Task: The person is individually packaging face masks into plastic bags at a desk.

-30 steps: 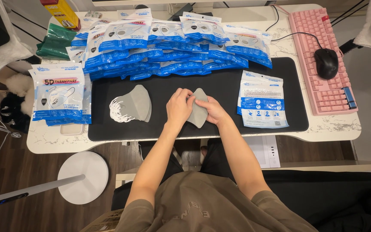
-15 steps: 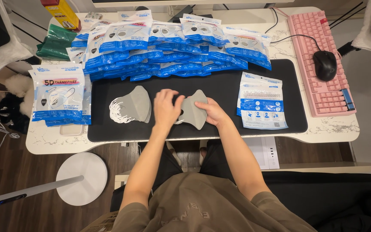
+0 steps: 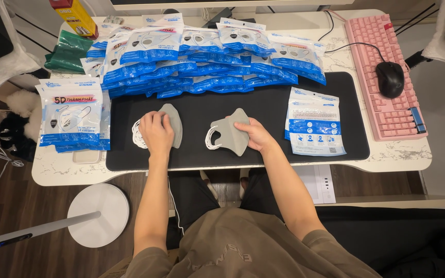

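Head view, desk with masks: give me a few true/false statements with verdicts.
1. The left hand rests on a stack of grey masks. True.
2. The right hand holds a blue packet. False: it holds a grey mask with white ear loops.
3. Both hands are over the black mat. True.
4. The mouse sits on the mat. False: it lies on the pink keyboard, right of the mat.
5. One packet lies alone on the mat, right of the right hand. True.
6. The packet row along the back is mostly red. False: it is blue and white.
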